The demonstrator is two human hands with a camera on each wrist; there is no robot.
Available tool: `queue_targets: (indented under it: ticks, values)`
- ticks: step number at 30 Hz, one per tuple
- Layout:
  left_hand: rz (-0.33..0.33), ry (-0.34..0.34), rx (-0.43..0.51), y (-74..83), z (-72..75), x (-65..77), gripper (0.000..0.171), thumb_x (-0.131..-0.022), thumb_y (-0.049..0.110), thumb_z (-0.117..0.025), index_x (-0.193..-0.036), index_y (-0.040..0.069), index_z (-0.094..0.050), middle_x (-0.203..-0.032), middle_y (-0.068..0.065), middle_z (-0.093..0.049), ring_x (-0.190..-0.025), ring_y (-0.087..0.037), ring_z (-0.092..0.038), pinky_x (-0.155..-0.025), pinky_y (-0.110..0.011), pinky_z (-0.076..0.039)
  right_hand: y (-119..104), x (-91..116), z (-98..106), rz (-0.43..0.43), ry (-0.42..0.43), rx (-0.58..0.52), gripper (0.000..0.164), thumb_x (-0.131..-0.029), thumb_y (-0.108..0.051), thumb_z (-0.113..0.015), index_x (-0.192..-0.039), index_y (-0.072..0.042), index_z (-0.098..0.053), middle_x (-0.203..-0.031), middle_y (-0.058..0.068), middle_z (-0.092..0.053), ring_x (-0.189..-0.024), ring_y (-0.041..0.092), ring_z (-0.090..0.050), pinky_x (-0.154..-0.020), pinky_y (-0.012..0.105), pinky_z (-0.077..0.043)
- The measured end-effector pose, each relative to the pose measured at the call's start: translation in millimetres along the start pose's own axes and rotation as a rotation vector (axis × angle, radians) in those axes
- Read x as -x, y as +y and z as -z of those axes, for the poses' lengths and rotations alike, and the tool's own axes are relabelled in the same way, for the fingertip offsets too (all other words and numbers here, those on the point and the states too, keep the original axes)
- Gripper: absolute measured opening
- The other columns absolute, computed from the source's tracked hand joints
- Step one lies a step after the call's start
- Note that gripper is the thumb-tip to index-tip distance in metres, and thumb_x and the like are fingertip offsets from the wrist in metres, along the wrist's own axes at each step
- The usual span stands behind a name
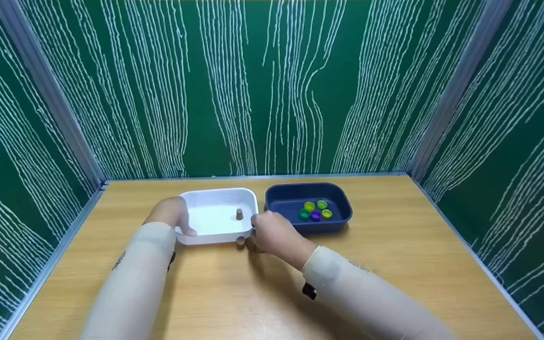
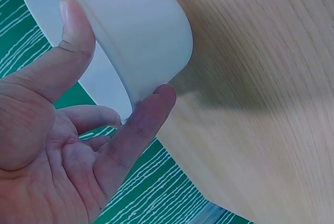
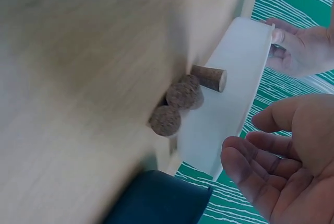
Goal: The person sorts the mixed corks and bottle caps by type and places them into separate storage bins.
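A white plastic basin (image 1: 215, 238) stands on the table, with one cork (image 1: 239, 214) inside. My left hand (image 1: 169, 212) grips its left end; in the left wrist view the thumb lies over the rim and fingers (image 2: 138, 122) touch the outer wall. My right hand (image 1: 276, 236) is at the basin's right end. The right wrist view shows its fingers loosely bent, thumb apart, with nothing visible between them. Several brown corks (image 3: 181, 96) sit against the basin's outer wall, below the right hand; another cork (image 1: 241, 243) shows in front of the basin.
Right of the white basin stands a dark blue basin (image 1: 321, 228). It holds several small round caps, among them a purple cap (image 1: 316, 216) and a dark green cap (image 1: 304, 214). Green walls with white streaks (image 1: 295, 94) enclose the wooden table (image 1: 225, 293).
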State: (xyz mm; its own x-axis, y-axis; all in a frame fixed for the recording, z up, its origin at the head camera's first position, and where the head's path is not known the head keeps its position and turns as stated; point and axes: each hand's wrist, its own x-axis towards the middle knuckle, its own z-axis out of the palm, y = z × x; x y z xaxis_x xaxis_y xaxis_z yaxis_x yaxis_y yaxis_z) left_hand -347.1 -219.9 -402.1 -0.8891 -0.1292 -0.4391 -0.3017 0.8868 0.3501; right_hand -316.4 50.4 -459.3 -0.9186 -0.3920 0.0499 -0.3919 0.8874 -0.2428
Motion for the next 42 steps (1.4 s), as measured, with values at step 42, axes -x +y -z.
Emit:
queue_targets:
  ticks: [42]
  values:
    - [0.015,-0.002,0.011,3.2,1.1,6.0,0.073,-0.091,0.021,-0.098,-0.148,-0.009,-0.063,-0.158,-0.027,-0.062,-0.14,-0.042,-0.059,-0.133,-0.062,-0.044,16,6,-24,-0.102,-0.152,-0.118,0.01,-0.107,-0.012,-0.073,-0.098,-0.015,-0.079,-0.085,0.003,-0.072,-0.079,0.024,-0.065,-0.073,0.034,-0.056]
